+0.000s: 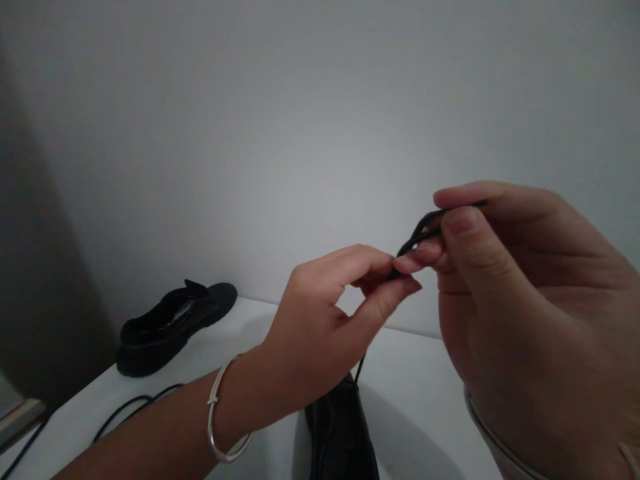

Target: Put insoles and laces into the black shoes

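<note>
item: black shoelace [423,233], thin and round, held up in front of a plain grey wall [250,133], above the table. a short folded length of it shows between the two hands; one strand drops from the left hand down to the shoe below.

left hand [325,320]: raised from the lower left, thumb and forefinger closed in a pinch on the lace at its lower end. a silver bangle [220,420] sits on the wrist.

right hand [520,293]: close to the camera, at the right, thumb and forefinger closed on the upper end of the lace; a short tip of lace sticks out past the forefinger. the fingertips of both hands touch or nearly touch. a pale band [493,437] shows at this wrist, only in part.

black lace-up shoe [343,433]: on the white table [425,393], directly below the hands, lower part cut off by the frame edge.

second black shoe [175,323]: on the table at the left by the wall, well apart from the first, chunky sole.

loose black cord [125,407]: lies on the table at the lower left, beside the left forearm; whether it is another lace cannot be told.
</note>
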